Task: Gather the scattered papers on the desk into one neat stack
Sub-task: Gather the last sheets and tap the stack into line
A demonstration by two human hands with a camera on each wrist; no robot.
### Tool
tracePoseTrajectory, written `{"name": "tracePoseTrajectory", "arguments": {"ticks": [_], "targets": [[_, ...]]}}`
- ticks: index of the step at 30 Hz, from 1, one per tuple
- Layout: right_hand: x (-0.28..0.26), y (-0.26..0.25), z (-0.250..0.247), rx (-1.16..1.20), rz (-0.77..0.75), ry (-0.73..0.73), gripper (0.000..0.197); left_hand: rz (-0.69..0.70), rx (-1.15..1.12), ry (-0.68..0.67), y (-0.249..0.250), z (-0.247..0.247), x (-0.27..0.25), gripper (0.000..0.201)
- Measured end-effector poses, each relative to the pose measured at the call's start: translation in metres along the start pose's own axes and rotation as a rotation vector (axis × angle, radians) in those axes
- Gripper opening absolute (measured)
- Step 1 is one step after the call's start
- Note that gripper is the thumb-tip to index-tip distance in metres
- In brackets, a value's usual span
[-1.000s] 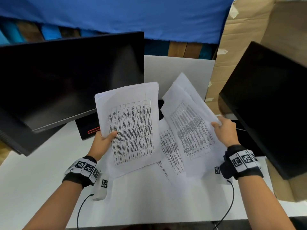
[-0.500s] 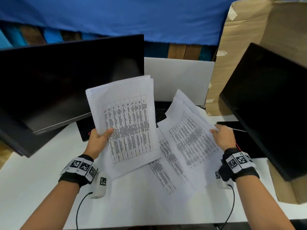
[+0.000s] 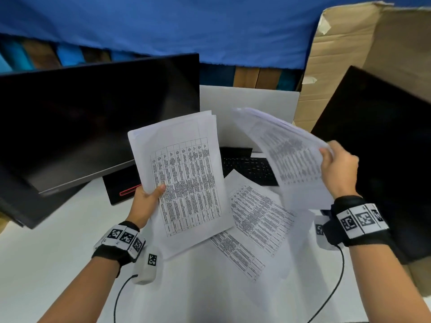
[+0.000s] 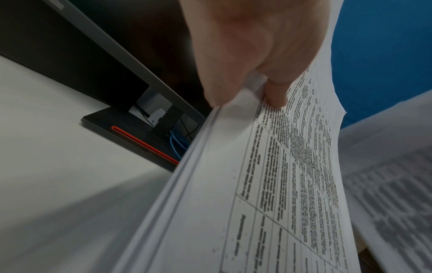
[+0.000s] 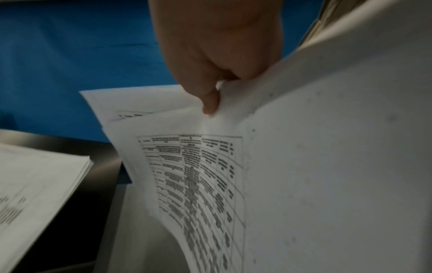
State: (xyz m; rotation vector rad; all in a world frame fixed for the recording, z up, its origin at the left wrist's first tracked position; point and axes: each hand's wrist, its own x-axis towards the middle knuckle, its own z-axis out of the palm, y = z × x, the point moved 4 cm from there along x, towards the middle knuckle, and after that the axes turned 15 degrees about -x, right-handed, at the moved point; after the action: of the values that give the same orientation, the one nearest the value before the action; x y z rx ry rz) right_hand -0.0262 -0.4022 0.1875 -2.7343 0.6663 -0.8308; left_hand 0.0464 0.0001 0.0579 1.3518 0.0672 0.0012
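Left hand (image 3: 144, 203) pinching a sheaf of papers (image 3: 184, 180), thumb on top, fingers hidden beneath. Right hand (image 3: 339, 169) gripping a blurred, lifted bundle (image 3: 289, 157). Loose sheets (image 3: 256, 217) on the desk (image 3: 46, 252), partly covered.

Both my forearms bare, no sleeves. Black strap on left wrist (image 3: 117, 244) w/ white blocks printed w/ b&w square tags; same on right wrist (image 3: 359, 222). Small grey-white pod (image 3: 147, 266) w/ a tag under each band, thin black cable (image 3: 116, 299) trailing off it.
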Motion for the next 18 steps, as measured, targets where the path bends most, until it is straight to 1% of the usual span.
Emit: {"name": "tracePoseTrajectory", "arguments": {"ticks": [3, 5, 6, 8, 11, 12, 14, 15, 16, 18], "targets": [[0.010, -0.007, -0.035, 0.091, -0.012, 0.191, 0.023, -0.004, 0.015, -0.013, -0.003, 0.004, 0.003, 0.036], [0.018, -0.009, -0.051, 0.162, 0.020, 0.233, 0.024, -0.003, 0.023, -0.026, -0.003, 0.007, 0.006, 0.035], [0.022, -0.008, -0.051, 0.207, 0.032, 0.207, 0.023, -0.001, 0.024, -0.032, -0.004, 0.009, 0.007, 0.035], [0.023, -0.012, -0.038, 0.325, 0.043, 0.088, 0.019, -0.001, 0.018, -0.052, -0.002, 0.016, 0.010, 0.034], [0.004, -0.020, 0.011, 0.497, 0.089, -0.174, 0.027, -0.012, 0.025, -0.102, -0.001, 0.030, 0.013, 0.036], [-0.007, -0.023, 0.030, 0.528, 0.133, -0.274, 0.028, -0.029, 0.016, -0.119, -0.001, 0.035, 0.014, 0.036], [-0.034, -0.028, 0.069, 0.591, 0.252, -0.490, 0.023, -0.068, 0.009, -0.162, -0.001, 0.042, 0.015, 0.035], [-0.049, -0.031, 0.086, 0.643, 0.304, -0.592, 0.026, -0.088, 0.015, -0.181, -0.002, 0.044, 0.017, 0.032], [-0.060, -0.032, 0.103, 0.695, 0.347, -0.673, 0.032, -0.100, 0.019, -0.206, -0.002, 0.047, 0.016, 0.027], [-0.076, -0.037, 0.123, 0.772, 0.401, -0.753, 0.036, -0.127, 0.022, -0.217, -0.001, 0.051, 0.017, 0.017]]}}
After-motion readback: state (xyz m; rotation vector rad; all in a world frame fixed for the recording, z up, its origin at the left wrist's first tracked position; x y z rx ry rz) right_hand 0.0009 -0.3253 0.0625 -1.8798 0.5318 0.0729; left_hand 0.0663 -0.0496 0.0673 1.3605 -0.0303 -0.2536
